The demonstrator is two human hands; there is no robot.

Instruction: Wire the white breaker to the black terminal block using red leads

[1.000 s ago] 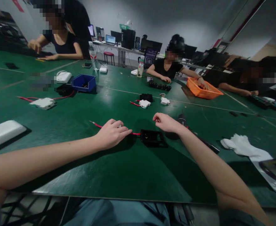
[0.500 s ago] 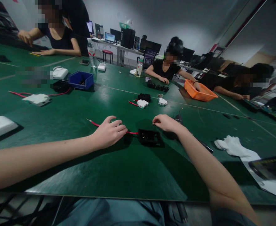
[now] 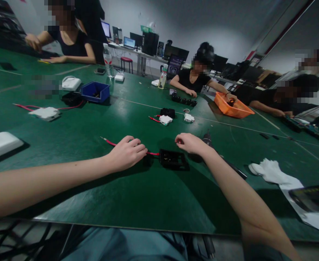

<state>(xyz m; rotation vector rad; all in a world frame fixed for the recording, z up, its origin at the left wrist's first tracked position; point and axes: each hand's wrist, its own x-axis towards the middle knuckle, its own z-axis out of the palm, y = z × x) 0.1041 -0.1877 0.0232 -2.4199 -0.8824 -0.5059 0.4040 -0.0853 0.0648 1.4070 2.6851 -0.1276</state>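
Note:
My left hand [image 3: 129, 153] is closed around a red wire [image 3: 153, 154], which comes out on both sides of it; a bare metal end points away to the left. The wire runs into a small black plastic housing [image 3: 173, 159] lying on the green table, with small metal parts inside. Just above and right of the housing, my right hand [image 3: 189, 142] pinches with its fingertips. What is in the pinch is too small to name. A dark tool that looks like an electric screwdriver [image 3: 207, 140] lies behind my right wrist, partly hidden by the forearm.
Farther off lie white modules [image 3: 165, 120] with red wires, a black housing [image 3: 167, 112] and a blue bin [image 3: 95, 92]. A white case [image 3: 1, 145] is at left, white gloves [image 3: 270, 170] at right. Across the table, a co-worker's hand reaches into an orange basket [image 3: 233, 108].
My left hand's raised fingers have curled down onto the wire. My right fingertips have tilted slightly, and the small metal glint there is gone. The co-worker's hand now shows dark pieces at the basket.

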